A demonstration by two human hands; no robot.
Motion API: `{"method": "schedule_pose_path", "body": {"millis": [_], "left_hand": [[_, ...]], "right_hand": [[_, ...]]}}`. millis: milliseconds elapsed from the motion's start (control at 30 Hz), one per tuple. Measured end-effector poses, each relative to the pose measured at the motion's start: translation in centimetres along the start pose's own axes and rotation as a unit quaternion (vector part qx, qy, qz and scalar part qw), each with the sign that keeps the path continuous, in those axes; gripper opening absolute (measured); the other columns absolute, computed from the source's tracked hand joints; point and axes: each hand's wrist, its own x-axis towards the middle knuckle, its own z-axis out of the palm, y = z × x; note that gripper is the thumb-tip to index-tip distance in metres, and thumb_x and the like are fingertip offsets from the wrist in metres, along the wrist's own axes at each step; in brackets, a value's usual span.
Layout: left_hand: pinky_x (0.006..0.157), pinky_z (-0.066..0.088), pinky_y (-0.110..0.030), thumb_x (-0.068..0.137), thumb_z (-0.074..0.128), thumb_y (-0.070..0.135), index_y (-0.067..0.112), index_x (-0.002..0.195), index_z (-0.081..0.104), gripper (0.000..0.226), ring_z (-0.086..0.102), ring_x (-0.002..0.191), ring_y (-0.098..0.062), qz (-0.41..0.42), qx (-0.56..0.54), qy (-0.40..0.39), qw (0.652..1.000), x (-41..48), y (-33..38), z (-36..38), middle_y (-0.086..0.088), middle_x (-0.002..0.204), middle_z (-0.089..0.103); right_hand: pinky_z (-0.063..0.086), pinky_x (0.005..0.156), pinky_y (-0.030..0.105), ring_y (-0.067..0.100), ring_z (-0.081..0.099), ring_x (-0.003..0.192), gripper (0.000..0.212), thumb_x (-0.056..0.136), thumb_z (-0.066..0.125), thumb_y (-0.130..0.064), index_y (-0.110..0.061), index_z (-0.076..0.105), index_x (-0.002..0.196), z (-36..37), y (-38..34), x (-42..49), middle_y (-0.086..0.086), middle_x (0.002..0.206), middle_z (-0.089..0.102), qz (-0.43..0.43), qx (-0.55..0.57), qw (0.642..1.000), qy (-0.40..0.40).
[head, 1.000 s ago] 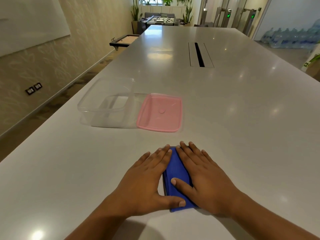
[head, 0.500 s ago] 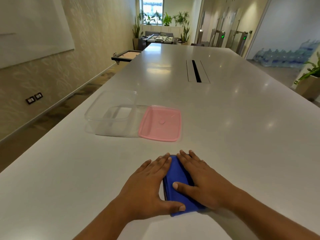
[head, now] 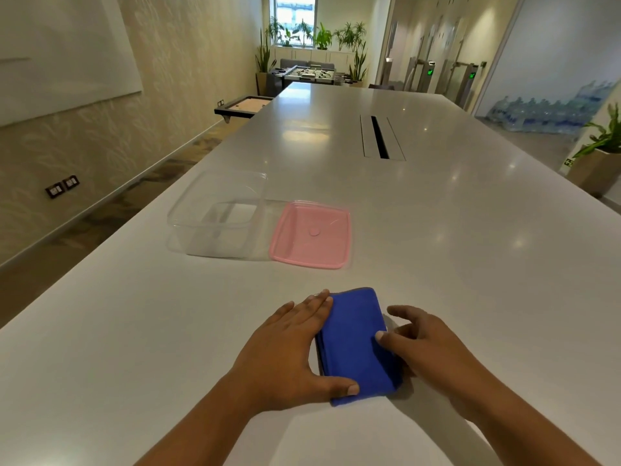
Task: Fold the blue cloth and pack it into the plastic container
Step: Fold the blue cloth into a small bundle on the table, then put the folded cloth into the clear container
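Observation:
The blue cloth (head: pixel 356 344) lies folded into a small thick rectangle on the white table (head: pixel 470 264), close to me. My left hand (head: pixel 289 351) rests flat against its left edge, thumb pressing on the near corner. At the right edge, my right hand (head: pixel 426 348) has its thumb on top of the cloth and its fingers curled down beside it. The clear plastic container (head: pixel 188 213) stands open and empty farther back on the left. Its pink lid (head: pixel 311 235) lies upside down, touching the container's right side.
The table's left edge runs diagonally just beyond the container, with floor below it. A cable slot (head: pixel 379 137) is set into the tabletop farther back. A potted plant (head: pixel 601 156) stands off the table at the right.
My right hand slid off the top of the cloth to its right edge, uncovering most of it. My left hand stayed put. My view tilted upward.

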Motion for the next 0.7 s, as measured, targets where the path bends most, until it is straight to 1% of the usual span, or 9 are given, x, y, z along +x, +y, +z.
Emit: {"method": "schedule_pose_path", "body": {"millis": [67, 133, 267, 367, 433, 500, 567, 633, 700], "left_hand": [[0.12, 0.002, -0.028, 0.06, 0.041, 0.093, 0.041, 0.149, -0.009, 0.115, -0.002, 0.143, 0.006, 0.001, -0.006, 0.002, 1.0, 0.0, -0.1, 0.0, 0.026, 0.156, -0.009], [0.12, 0.003, -0.029, 0.06, 0.041, 0.093, 0.041, 0.149, -0.008, 0.114, -0.002, 0.143, 0.006, 0.003, -0.011, 0.003, 1.0, -0.1, -0.2, -0.1, 0.026, 0.157, -0.008], [0.12, 0.006, -0.028, 0.061, 0.041, 0.092, 0.043, 0.149, -0.004, 0.11, 0.001, 0.141, 0.01, 0.0, -0.032, 0.006, 0.999, -0.3, 0.1, -0.3, 0.03, 0.155, -0.006], [0.114, 0.02, -0.023, 0.067, 0.046, 0.086, 0.047, 0.148, 0.006, 0.098, 0.017, 0.135, 0.012, -0.031, -0.13, 0.04, 0.99, -0.6, 0.1, -0.4, 0.034, 0.152, 0.008], [0.104, 0.035, -0.019, 0.073, 0.052, 0.077, 0.043, 0.143, 0.03, 0.081, 0.036, 0.127, 0.011, -0.085, -0.239, 0.122, 0.96, -0.9, 0.0, -0.5, 0.031, 0.144, 0.035], [0.081, 0.049, -0.015, 0.08, 0.06, 0.059, 0.034, 0.118, 0.058, 0.045, 0.06, 0.101, 0.006, -0.152, -0.323, 0.244, 0.902, -1.6, 0.2, -0.7, 0.019, 0.117, 0.063], [0.065, 0.056, -0.026, 0.086, 0.061, 0.043, 0.03, 0.092, 0.064, 0.015, 0.067, 0.075, -0.005, -0.22, -0.369, 0.308, 0.849, -2.5, 0.7, -1.6, 0.008, 0.092, 0.07], [0.061, 0.059, -0.038, 0.087, 0.056, 0.046, 0.029, 0.087, 0.062, 0.018, 0.069, 0.068, -0.012, -0.269, -0.44, 0.269, 0.814, -3.2, 1.0, -2.7, 0.003, 0.088, 0.07], [0.06, 0.06, -0.038, 0.081, 0.051, 0.062, 0.028, 0.091, 0.061, 0.037, 0.071, 0.074, -0.019, -0.311, -0.522, 0.157, 0.778, -3.4, 1.0, -4.1, 0.0, 0.092, 0.071]], "right_hand": [[0.061, 0.08, 0.037, 0.018, 0.071, 0.09, 0.054, 0.09, 0.067, -0.021, -0.039, 0.047, 0.136, -0.1, -0.2, -0.5, 0.001, 0.103, 0.068, -0.004, 0.065, 0.998, -0.026], [0.063, 0.078, 0.041, 0.022, 0.073, 0.09, 0.051, 0.089, 0.067, -0.013, -0.046, 0.056, 0.126, -0.1, -0.3, -1.0, 0.002, 0.108, 0.066, -0.012, 0.104, 0.993, -0.051], [0.063, 0.078, 0.043, 0.023, 0.075, 0.091, 0.039, 0.088, 0.067, -0.005, -0.036, 0.073, 0.112, 0.2, -0.2, -1.4, -0.003, 0.119, 0.065, -0.035, 0.174, 0.983, -0.045], [0.063, 0.074, 0.039, 0.021, 0.076, 0.087, 0.04, 0.088, 0.065, 0.001, -0.031, 0.076, 0.108, 0.6, -0.7, -1.5, -0.006, 0.116, 0.068, -0.048, 0.225, 0.973, -0.031], [0.063, 0.072, 0.037, 0.021, 0.077, 0.085, 0.041, 0.088, 0.064, 0.004, -0.029, 0.076, 0.109, 0.9, -1.3, -1.5, -0.007, 0.111, 0.071, -0.054, 0.256, 0.965, -0.022], [0.062, 0.068, 0.034, 0.022, 0.077, 0.085, 0.042, 0.088, 0.063, 0.007, -0.028, 0.077, 0.108, 1.1, -2.0, -1.5, -0.009, 0.105, 0.074, -0.062, 0.284, 0.957, -0.016], [0.062, 0.069, 0.036, 0.023, 0.077, 0.086, 0.043, 0.088, 0.062, 0.007, -0.028, 0.078, 0.107, 1.4, -2.8, -1.6, -0.012, 0.101, 0.076, -0.076, 0.302, 0.95, -0.015], [0.062, 0.072, 0.039, 0.024, 0.077, 0.087, 0.044, 0.088, 0.062, 0.008, -0.028, 0.079, 0.106, 1.9, -3.8, -1.7, -0.013, 0.1, 0.077, -0.089, 0.314, 0.945, -0.018], [0.061, 0.075, 0.044, 0.025, 0.077, 0.088, 0.044, 0.088, 0.061, 0.009, -0.027, 0.079, 0.106, 2.6, -4.9, -1.7, -0.011, 0.102, 0.077, -0.098, 0.324, 0.941, -0.025]]}}
